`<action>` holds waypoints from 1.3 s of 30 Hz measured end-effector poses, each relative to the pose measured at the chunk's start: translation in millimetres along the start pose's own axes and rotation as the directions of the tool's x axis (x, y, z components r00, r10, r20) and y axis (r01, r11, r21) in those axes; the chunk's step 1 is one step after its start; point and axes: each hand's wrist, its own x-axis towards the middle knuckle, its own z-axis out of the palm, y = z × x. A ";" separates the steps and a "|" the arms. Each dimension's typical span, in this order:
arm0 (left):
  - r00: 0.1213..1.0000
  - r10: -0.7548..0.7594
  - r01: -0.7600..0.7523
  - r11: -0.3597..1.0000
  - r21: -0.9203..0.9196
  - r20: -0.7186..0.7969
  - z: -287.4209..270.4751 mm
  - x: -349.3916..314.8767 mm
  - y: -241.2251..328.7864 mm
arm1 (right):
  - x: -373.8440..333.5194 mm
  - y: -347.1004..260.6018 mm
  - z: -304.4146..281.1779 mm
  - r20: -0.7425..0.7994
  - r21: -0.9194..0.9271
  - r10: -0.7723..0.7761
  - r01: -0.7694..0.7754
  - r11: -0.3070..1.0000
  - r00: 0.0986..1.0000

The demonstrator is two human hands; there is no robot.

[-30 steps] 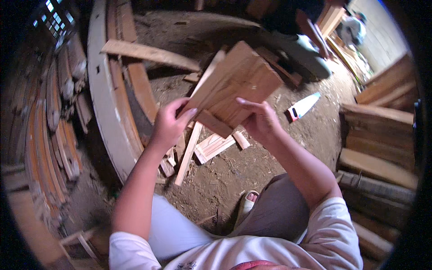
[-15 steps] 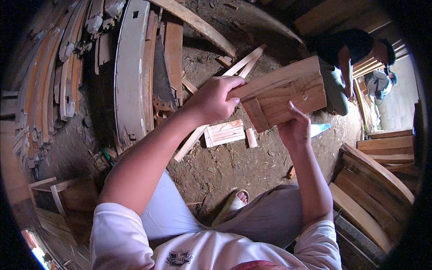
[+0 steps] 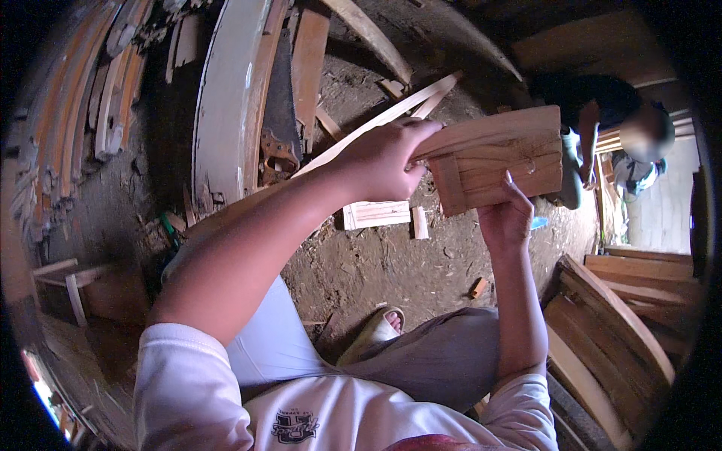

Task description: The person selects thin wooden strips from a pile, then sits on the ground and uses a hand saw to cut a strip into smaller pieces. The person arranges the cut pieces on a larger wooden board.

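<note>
Above the dirt floor (image 3: pixel 361 274), a brown wooden panel (image 3: pixel 500 161) is held up in both hands, well clear of the ground. The left hand (image 3: pixel 380 158) is closed on its left end; the right hand (image 3: pixel 504 222) pinches the lower edge, thumb on the near face and fingers hidden behind. A short wooden crosspiece (image 3: pixel 449 186) lies across the panel near the left hand; whether it is fixed there cannot be told.

For steady handling, the thumbs should press flat against the fingers behind, the right palm should bear the weight from below, and the left grip should stay off the crosspiece in case it is loose. Tilting the face gently toward the light would show the grain better.

No container can be made out for certain. At far left, a box-like wooden frame (image 3: pixel 76 299) stands in shadow, too dark to tell whether anything is inside.
</note>
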 end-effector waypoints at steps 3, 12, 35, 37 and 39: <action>0.998 -0.002 -0.002 0.998 0.066 0.060 -3.1 -3.0 2.9 | 1.5 0.5 -6.2 0.057 0.034 0.030 -0.032 0.999 0.998; 0.993 0.118 -0.117 0.970 0.215 0.007 10.9 -2.8 -13.8 | 0.6 0.2 -9.7 0.048 0.040 0.003 -0.005 0.999 0.999; 0.995 0.093 -0.088 0.979 0.183 -0.022 13.7 -1.9 -13.7 | -3.0 1.7 3.9 -0.043 0.019 -0.050 0.050 0.999 0.998; 0.989 0.136 -0.123 0.971 0.203 -0.055 14.7 -2.3 -16.8 | -5.3 0.8 10.4 -0.039 0.042 -0.032 0.033 0.999 0.999; 0.993 0.117 -0.109 0.978 0.175 -0.035 15.2 -1.8 -16.4 | -6.4 0.8 11.2 -0.045 0.041 -0.042 0.044 0.998 0.998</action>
